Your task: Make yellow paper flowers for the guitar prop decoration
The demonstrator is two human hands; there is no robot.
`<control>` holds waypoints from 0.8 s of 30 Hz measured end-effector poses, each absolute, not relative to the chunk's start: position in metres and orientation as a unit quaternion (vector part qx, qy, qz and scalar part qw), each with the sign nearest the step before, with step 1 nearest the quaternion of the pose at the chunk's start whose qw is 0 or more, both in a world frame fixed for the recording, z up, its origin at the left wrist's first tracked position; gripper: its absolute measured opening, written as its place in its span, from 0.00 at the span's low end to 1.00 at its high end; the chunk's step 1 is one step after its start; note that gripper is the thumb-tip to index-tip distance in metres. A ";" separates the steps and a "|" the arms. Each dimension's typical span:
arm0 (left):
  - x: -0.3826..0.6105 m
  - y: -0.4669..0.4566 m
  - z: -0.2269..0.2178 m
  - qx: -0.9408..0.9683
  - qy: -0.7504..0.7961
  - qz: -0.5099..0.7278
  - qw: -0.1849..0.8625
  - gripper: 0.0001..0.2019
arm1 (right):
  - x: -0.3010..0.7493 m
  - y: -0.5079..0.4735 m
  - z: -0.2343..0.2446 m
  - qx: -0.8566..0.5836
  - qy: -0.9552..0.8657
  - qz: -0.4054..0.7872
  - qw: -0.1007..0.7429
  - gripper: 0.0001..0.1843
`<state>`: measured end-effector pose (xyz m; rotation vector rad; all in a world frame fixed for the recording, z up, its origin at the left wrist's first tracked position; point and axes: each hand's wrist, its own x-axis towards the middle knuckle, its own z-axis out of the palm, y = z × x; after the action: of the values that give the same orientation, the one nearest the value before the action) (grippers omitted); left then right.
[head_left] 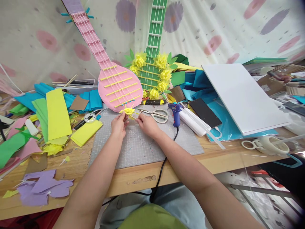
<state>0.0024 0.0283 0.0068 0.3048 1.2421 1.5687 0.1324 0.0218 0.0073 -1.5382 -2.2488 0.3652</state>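
My left hand pinches a small yellow paper flower just above the grey cutting mat. My right hand grips the flower's thin yellow stem from the right side. Both hands meet at the lower edge of a pink paper guitar that leans against the backdrop. A green paper guitar trimmed with yellow paper flowers stands behind it.
Scissors and a blue glue gun with its black cord lie right of my hands. A white board rests on blue paper at right. Yellow, green and purple paper scraps cover the left of the wooden table.
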 end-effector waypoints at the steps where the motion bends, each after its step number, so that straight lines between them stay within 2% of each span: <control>1: 0.002 0.028 0.008 0.126 0.519 0.657 0.532 0.03 | 0.133 0.022 0.007 -0.547 -0.803 0.131 0.197 0.14; 10: 0.003 0.029 0.006 0.128 0.547 0.659 0.499 0.04 | 0.131 0.020 0.007 -0.537 -0.809 0.137 0.193 0.13; 24: 0.003 0.025 0.005 0.266 0.561 0.642 0.450 0.07 | 0.127 0.018 0.001 -0.558 -0.792 0.133 0.208 0.13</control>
<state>0.0025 0.0248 0.0046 0.6585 1.3871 1.5863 0.1268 0.0180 0.0009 -1.5532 -2.2053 0.3711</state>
